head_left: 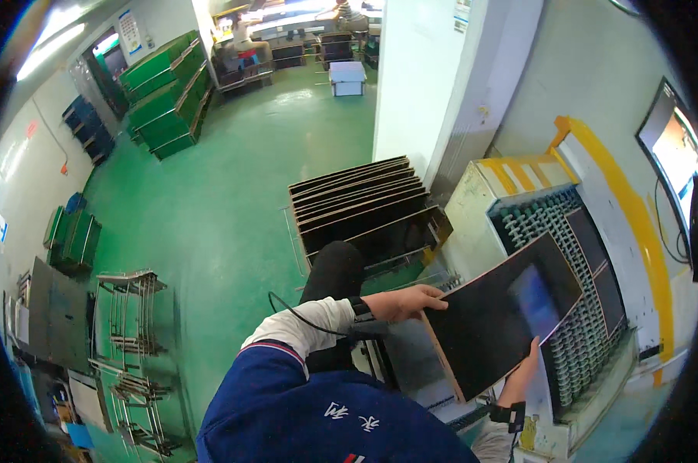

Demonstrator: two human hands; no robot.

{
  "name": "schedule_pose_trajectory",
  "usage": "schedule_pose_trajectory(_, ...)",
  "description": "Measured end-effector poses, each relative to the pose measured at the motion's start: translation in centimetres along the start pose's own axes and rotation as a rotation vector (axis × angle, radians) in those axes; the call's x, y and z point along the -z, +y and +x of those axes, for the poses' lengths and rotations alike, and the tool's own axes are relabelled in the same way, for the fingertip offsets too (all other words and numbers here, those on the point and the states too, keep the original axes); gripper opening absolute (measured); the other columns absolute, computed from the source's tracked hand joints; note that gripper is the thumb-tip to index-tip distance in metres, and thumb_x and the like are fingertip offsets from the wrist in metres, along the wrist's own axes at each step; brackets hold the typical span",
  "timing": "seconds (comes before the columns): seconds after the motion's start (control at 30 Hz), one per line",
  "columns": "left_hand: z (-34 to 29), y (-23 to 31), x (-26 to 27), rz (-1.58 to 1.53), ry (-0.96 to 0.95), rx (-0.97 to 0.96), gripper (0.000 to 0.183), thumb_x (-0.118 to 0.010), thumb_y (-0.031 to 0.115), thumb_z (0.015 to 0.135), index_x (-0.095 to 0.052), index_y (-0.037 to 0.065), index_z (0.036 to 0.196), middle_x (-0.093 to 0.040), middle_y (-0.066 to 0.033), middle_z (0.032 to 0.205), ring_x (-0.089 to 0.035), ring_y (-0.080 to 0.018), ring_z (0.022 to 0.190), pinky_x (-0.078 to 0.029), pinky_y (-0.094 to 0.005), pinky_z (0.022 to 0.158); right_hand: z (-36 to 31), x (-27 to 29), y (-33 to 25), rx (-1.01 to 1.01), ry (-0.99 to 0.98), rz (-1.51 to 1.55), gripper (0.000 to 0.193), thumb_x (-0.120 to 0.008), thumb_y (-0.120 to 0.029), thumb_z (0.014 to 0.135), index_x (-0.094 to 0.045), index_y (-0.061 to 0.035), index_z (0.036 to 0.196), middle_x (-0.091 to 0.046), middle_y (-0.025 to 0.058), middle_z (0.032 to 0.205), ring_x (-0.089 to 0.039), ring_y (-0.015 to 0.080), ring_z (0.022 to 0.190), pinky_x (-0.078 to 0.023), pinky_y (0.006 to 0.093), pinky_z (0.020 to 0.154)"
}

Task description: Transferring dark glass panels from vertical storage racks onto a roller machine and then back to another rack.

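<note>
A dark rectangular panel with thin copper-coloured edges is tilted between my two hands, in front of the machine's roller conveyor. My left hand grips its left corner, with the thumb on the top face. Near the lower right edge, my right hand holds the panel; most of those fingers are hidden beneath it. Other dark panels lie on the rollers beyond. Under the held panel's left side is a greyish flat surface, partly covered by it.
A rack of upright dark panels stands on the green floor ahead. Metal frame carts stand at the left, green bins farther back. A screen hangs at the right. A white pillar rises behind the rack; people sit at far benches.
</note>
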State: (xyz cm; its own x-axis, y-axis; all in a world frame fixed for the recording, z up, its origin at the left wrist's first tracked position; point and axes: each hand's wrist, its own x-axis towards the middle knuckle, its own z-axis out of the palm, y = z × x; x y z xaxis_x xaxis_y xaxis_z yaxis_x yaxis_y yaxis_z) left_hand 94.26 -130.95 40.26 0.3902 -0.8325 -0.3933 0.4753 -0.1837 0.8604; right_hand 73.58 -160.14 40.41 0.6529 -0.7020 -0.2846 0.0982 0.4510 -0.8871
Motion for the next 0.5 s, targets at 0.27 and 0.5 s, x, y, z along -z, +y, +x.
schedule_pose_trajectory(0.27, -0.4, 1.1, -0.4, -0.352, -0.029, -0.062, 0.048, -0.065, 0.016, 0.089, -0.049, 0.002, 0.133, -0.061, -0.0063, 0.12, -0.061, -0.0185, 0.103, -0.05, -0.0347, 0.087, -0.8, 8.0, -1.5, 0.039, 0.086, 0.073, 0.052, -0.055, -0.042, 0.095, -0.055, -0.0003, 0.126, -0.062, 0.0123, 0.121, -0.061, 0.0225, 0.106, -0.047, 0.0346, 0.095)
schedule_pose_trajectory(0.5, 3.0, 0.1, -0.3, -0.569, -0.104, -0.127, 0.035, -0.06, 0.006, 0.089, -0.055, 0.003, 0.124, -0.061, -0.0108, 0.119, -0.061, -0.0251, 0.107, -0.048, -0.0431, 0.094, -8.3, 9.0, -1.3, -0.114, 0.131, 0.246, 0.037, -0.063, -0.024, 0.091, -0.059, -0.0019, 0.121, -0.063, 0.0091, 0.119, -0.061, 0.0239, 0.108, -0.05, 0.0378, 0.092)
